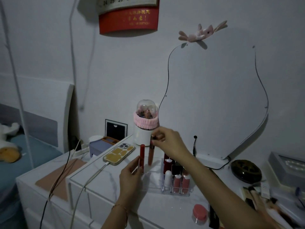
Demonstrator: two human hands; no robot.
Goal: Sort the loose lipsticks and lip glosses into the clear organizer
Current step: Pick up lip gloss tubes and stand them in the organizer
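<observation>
On the white dresser top [115, 184] stands the clear acrylic organizer with small square cells [166, 182], its right cells already filled. The right hand [171, 144] pinches the dark cap of a tall brownish-pink lip gloss tube [150, 154], held upright over the open left section. The left hand [132, 176] grips a red lip gloss tube [142, 156] just beside it. Best to lower each tube straight, base first, without knocking its neighbours.

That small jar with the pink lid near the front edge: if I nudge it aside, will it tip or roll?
The jar looks squat and stands upright on the white tabletop, so it should slide rather than tip. Its clear body may be slippery. Knocked onto its side, its round shape would probably roll.
</observation>
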